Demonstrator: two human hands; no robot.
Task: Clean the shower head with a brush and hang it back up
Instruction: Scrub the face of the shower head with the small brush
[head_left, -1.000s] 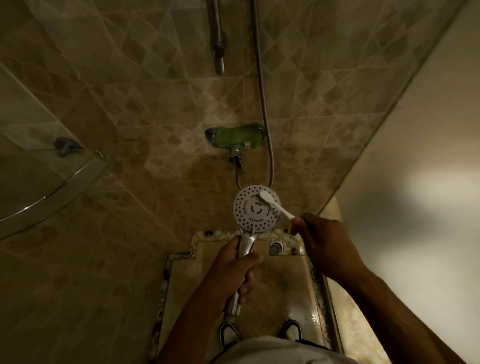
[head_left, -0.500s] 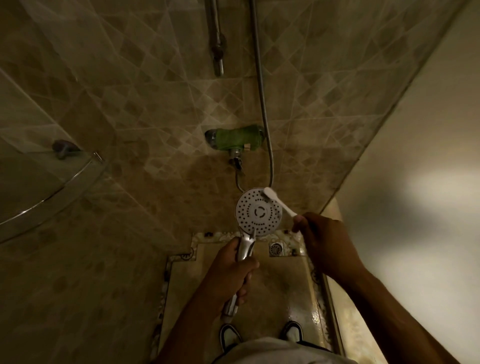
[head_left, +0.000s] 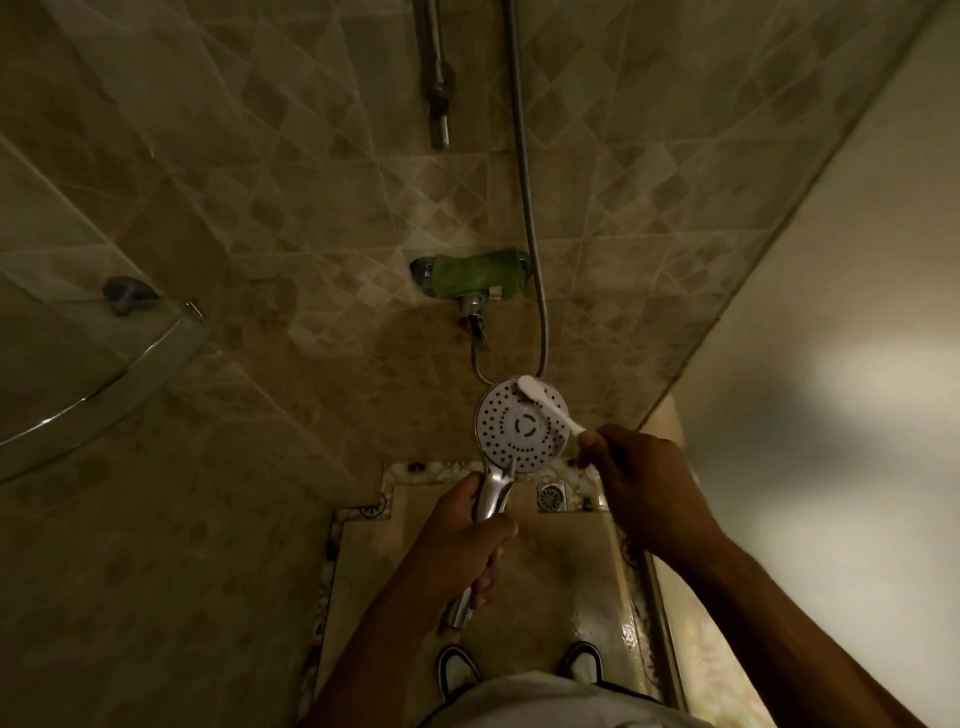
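In a dim tiled shower stall, a person's left hand (head_left: 462, 540) is wrapped tight around the chrome handle of a round shower head (head_left: 519, 427), held face-up in mid-air above the floor drain (head_left: 550, 496), while the right hand (head_left: 639, 480) pinches the handle of a white brush (head_left: 545, 402) whose bristled end rests on the far rim of the perforated white faceplate. The smooth, likely wet chrome could slip in that single grip, and a hard stroke could skid the brush off the disc's curved edge. The ribbed metal hose (head_left: 527, 208) hangs slack against the diamond-patterned wall tiles, beside a mixer valve wrapped in green cloth (head_left: 475, 275).
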